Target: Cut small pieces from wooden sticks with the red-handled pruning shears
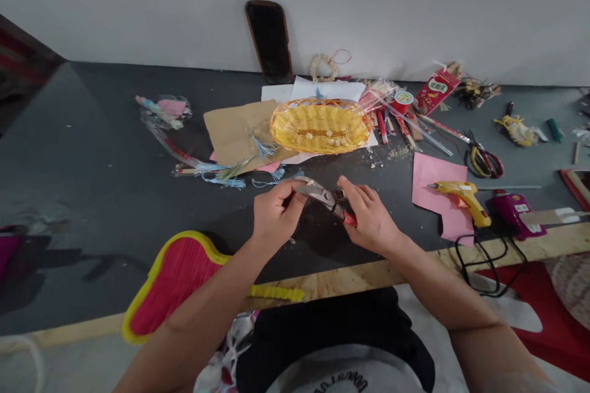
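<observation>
Over the front of the dark table, my right hand (371, 218) is closed around the red handle of a pair of pruning shears (322, 194). The metal blades point left, toward my left hand (279, 212). My left fingers are pinched together at the blade tips; what lies between them is too small or hidden to make out. Behind both hands stands a yellow woven basket (320, 126) with a few small pale pieces inside. Pale crumbs are scattered on the table right of the basket. Light blue tassels (225, 181) lie beyond my left hand.
A pink and yellow fan-like piece (177, 276) lies by my left forearm at the table edge. To the right are a yellow glue gun (465, 196) on pink paper (431, 178), scissors (483, 159) and a red carton (436, 89). A phone (270, 40) leans on the wall.
</observation>
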Tool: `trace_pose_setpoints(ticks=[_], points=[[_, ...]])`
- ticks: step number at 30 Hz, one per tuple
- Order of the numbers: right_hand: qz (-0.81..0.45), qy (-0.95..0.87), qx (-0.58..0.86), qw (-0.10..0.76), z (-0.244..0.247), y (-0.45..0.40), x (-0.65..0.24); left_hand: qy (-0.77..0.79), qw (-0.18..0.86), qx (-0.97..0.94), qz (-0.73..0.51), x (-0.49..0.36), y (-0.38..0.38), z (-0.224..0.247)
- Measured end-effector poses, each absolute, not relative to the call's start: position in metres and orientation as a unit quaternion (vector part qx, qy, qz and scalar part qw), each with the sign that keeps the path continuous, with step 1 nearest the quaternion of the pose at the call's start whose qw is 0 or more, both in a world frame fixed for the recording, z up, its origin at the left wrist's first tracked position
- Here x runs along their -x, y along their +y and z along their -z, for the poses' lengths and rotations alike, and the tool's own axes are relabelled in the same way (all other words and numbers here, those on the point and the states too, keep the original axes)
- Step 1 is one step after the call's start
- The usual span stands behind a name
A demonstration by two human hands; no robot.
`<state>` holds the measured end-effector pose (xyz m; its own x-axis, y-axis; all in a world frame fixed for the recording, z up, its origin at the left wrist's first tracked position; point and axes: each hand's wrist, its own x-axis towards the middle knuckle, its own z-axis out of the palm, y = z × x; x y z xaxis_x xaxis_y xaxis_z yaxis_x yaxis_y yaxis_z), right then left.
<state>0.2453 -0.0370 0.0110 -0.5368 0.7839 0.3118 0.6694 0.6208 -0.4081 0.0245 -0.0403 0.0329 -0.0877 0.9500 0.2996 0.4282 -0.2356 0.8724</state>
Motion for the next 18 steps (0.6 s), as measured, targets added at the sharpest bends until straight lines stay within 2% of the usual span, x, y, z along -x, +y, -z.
trace_pose_setpoints(ticks=[5,13,18], points=[[-0.128,-0.87,0.441,0.178,-0.018,-0.04,-0.243,0.557,0.248,-0.635,-0.475,-0.026,-0.043,-0.035],[-0.127,-0.861,0.474,0.136,-0.025,-0.04,-0.242,0.57,0.273,-0.623,-0.461,-0.028,-0.041,-0.033],[-0.118,-0.869,0.46,0.138,-0.025,-0.038,-0.244,0.552,0.307,-0.615,-0.472,-0.026,-0.038,-0.036]])
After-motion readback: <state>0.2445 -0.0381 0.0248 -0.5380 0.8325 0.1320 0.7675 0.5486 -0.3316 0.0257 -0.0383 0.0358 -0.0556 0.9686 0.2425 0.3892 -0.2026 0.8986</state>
